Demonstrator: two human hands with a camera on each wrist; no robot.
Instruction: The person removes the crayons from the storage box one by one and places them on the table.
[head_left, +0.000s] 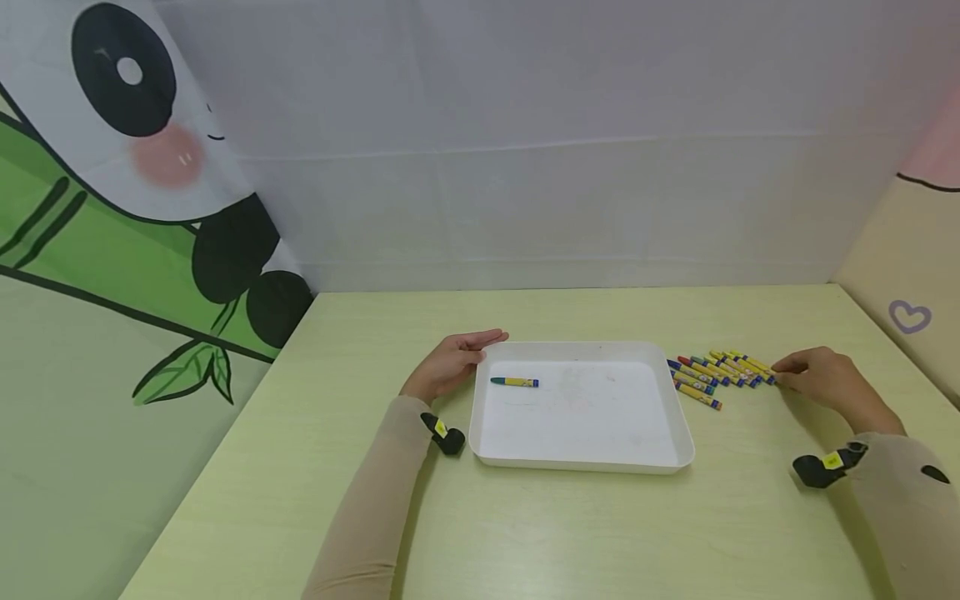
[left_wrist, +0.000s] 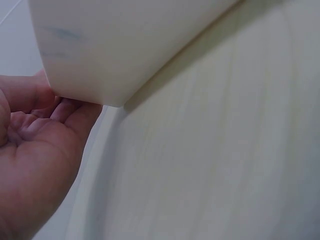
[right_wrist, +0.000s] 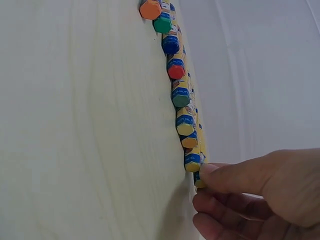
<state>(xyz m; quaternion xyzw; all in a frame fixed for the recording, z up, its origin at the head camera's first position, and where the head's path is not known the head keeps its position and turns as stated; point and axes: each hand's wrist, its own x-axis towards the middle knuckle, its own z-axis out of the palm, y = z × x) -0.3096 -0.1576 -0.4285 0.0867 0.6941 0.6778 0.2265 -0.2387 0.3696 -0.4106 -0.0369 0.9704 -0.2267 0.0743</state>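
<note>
A white rectangular tray (head_left: 585, 425) stands on the table, with one green-tipped crayon (head_left: 514, 382) lying in its left part. My left hand (head_left: 448, 367) holds the tray at its far left corner; the left wrist view has the thumb and fingers (left_wrist: 82, 117) against that corner. To the right of the tray, several yellow-wrapped crayons (head_left: 705, 372) of different colours lie side by side in a slanting row. At the row's right end, my right hand (head_left: 825, 382) pinches the end of a crayon (right_wrist: 199, 182) between thumb and fingers. The pinching fingers partly hide this crayon.
The pale wooden table (head_left: 585, 533) meets a white cloth backdrop (head_left: 562, 217) behind the tray. A printed panel (head_left: 97, 217) borders the left side, another printed panel (head_left: 900, 275) the right. Black wrist cameras (head_left: 821, 469) sit on both sleeves.
</note>
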